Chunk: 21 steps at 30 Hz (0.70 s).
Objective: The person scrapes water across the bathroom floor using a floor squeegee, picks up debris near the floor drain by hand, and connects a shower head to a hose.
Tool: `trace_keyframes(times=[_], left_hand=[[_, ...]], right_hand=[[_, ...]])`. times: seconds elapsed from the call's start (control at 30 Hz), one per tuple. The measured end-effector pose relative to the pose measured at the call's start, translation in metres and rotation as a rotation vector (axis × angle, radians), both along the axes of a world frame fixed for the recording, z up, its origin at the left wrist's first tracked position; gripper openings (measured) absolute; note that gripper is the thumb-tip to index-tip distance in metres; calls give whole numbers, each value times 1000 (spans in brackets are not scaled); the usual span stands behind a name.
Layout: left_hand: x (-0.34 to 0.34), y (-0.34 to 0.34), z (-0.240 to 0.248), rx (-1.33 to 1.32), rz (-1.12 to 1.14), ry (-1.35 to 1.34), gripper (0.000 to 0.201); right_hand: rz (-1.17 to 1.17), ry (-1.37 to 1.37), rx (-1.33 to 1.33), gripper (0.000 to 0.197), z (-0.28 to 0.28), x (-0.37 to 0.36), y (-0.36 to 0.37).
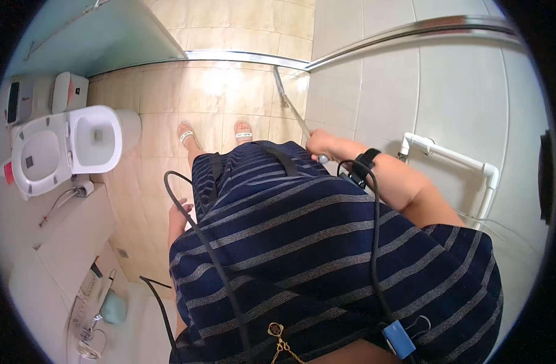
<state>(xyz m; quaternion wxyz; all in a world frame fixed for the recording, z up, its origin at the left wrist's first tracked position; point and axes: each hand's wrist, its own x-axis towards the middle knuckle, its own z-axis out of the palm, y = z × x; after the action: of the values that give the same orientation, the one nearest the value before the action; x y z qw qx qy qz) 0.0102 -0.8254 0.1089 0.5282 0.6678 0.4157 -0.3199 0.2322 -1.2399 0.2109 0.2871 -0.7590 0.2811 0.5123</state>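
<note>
Across the beige tiled floor (163, 97) of a bathroom, I logged the following from my remote view.

Item, right hand (319, 144): fingers closed around a long thin grey pole (300, 123), near its rounded end. A black wrist strap (368, 159) circled the wrist.

Item, the pole: slanted forward and slightly left from the hand, its far end widening into a narrow grey strip near the bright metal threshold rail (241, 59) and the grey tiled wall (387, 91). Whether that strip touched the floor, I could not tell.

Item, left hand (181, 212): low beside the navy garment with pale stripes (278, 224), partly hidden by it; I could not tell whether it was open or closed.

Item, white toilet (116, 142): at left, lid raised, with a white box (70, 91) just beyond.

Item, frosted glass panel (126, 45): upper left.

Item, white plastic pipe (451, 153): bent at a corner, along the right wall.

Item, pale green rounded vessel (113, 308): lower left.

Item, black cable (220, 267): looped across the garment.

Item, blue clip (399, 338): near the lower edge.
</note>
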Motion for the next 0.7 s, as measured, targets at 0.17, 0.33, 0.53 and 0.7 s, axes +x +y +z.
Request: trace_keyframes(times=[0.17,0.33,0.53,0.7], left_hand=[[-2,-8,1,-28,194,-17,36],[-9,-16,33,49,179,32,36],[-45,-22,29,23,192,114,36],[-76,-24,8,-40,305,128,35]], right_hand=[[265,-92,62,47,31,-4,-1],[472,-166,4,68,8,12,-27],[491,-87,13,68,-20,28,33],[973,-464,204,61,-49,-15,37]])
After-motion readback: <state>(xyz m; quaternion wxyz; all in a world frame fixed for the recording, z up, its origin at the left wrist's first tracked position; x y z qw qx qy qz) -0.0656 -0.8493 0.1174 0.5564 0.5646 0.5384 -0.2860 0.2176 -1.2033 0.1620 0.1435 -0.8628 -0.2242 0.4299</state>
